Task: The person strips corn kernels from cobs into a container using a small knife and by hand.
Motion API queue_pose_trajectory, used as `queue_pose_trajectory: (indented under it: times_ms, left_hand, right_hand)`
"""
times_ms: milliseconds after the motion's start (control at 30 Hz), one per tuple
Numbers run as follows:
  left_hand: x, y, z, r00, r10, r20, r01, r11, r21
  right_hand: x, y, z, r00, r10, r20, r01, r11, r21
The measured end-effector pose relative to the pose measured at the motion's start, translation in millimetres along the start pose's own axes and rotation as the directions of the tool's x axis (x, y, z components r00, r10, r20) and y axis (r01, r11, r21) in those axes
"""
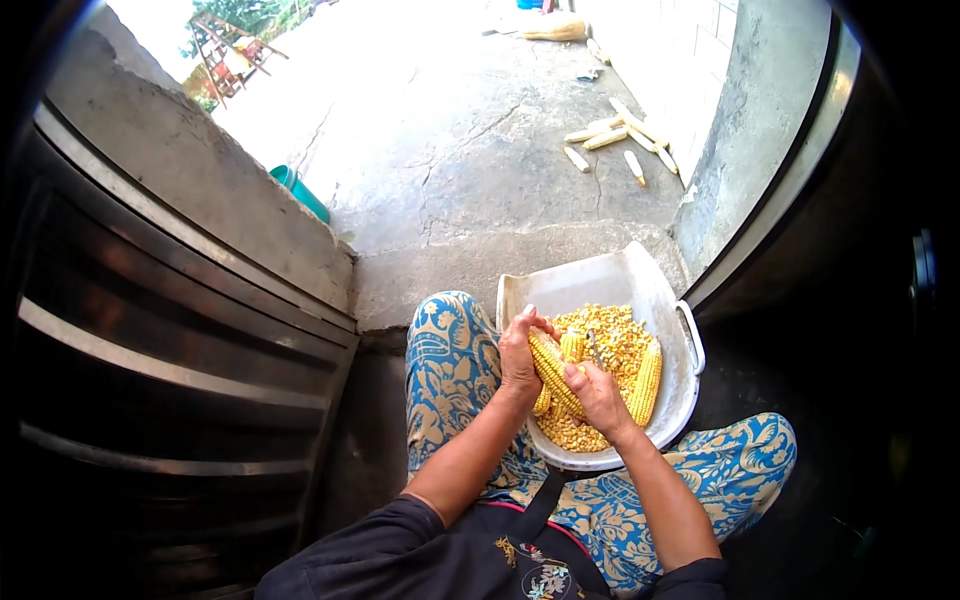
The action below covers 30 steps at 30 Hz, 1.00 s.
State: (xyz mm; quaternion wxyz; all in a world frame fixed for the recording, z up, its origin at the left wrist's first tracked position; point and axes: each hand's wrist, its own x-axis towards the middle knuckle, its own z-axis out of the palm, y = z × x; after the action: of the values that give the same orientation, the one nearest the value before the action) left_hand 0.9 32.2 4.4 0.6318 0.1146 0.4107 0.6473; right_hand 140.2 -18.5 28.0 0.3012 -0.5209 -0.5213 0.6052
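An ear of yellow corn (556, 372) is held between my two hands above a white basin (590, 284). My left hand (522, 352) is closed round its upper end, where some kernels look gone. Lower on the same ear, my right hand (595, 397) presses with its thumb. Loose kernels (620, 335) cover the bottom of the basin. A whole ear (646, 383) lies in the basin to the right of my hands, and other ears show partly behind the held one. A thin dark object (594, 345) lies just above my right hand; I cannot make out what it is.
Several bare cobs (607, 137) lie on the concrete floor (420, 160) beyond the basin. A green container (302, 194) stands by the left wall. A metal door (170, 370) is at the left, a wall (750, 130) at the right. My patterned trouser legs flank the basin.
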Motion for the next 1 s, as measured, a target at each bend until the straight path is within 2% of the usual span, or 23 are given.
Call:
queue_pose_trajectory:
  times_ms: [67,167,233,333,433,467,533,600,667,700,767,867,1000]
  left_hand:
    - [0,-1,0,1.0,-0.002,-0.004,0.003,1.0,0.018]
    - [-2,0,0,1.0,0.003,0.001,-0.003,0.998,0.068]
    - [-3,1,2,1.0,0.007,0.017,-0.009,0.995,0.104]
    - [-3,2,4,0.999,0.032,0.012,-0.033,0.994,0.104]
    - [3,9,2,0.999,0.031,0.025,-0.03,0.999,-0.029]
    - [5,12,2,0.999,0.031,0.027,-0.03,0.999,-0.029]
    - [7,17,1,1.0,0.019,-0.019,-0.021,0.995,-0.1]
    - [12,13,-3,0.999,0.026,-0.021,-0.027,0.996,-0.085]
    - [12,9,-5,0.999,-0.004,-0.044,0.0,0.997,-0.081]
    - [11,9,-6,0.999,-0.005,-0.043,0.001,0.997,-0.081]
    - [10,7,-6,1.0,0.015,0.0,-0.015,0.996,-0.086]
    - [5,12,3,0.998,0.062,-0.008,-0.062,0.998,-0.002]
    - [6,14,3,0.999,0.04,-0.015,-0.04,0.999,-0.012]
  right_hand:
    - [2,9,0,1.0,0.024,0.004,-0.024,0.999,0.028]
    - [9,26,2,0.999,-0.032,-0.02,0.033,0.995,0.092]
    - [7,25,3,0.993,0.118,0.012,-0.116,0.942,0.316]
    - [1,10,4,0.989,0.132,0.063,-0.146,0.905,0.399]
    - [-6,-16,2,0.992,0.088,0.095,-0.122,0.881,0.456]
    - [-5,-14,0,0.992,0.087,0.094,-0.121,0.882,0.456]
    - [-3,-7,-5,0.978,0.092,0.186,-0.144,0.945,0.293]
    - [-3,-5,-4,0.976,0.119,0.185,-0.166,0.949,0.268]
    - [-4,-1,0,0.992,0.128,0.017,-0.129,0.969,0.212]
    - [-4,1,2,0.992,0.128,0.016,-0.129,0.969,0.212]
    - [-2,5,3,0.972,0.236,-0.019,-0.217,0.918,0.332]
    - [-1,6,3,0.969,0.246,-0.016,-0.222,0.896,0.384]
    - [-7,-5,3,0.977,0.204,0.067,-0.211,0.853,0.478]
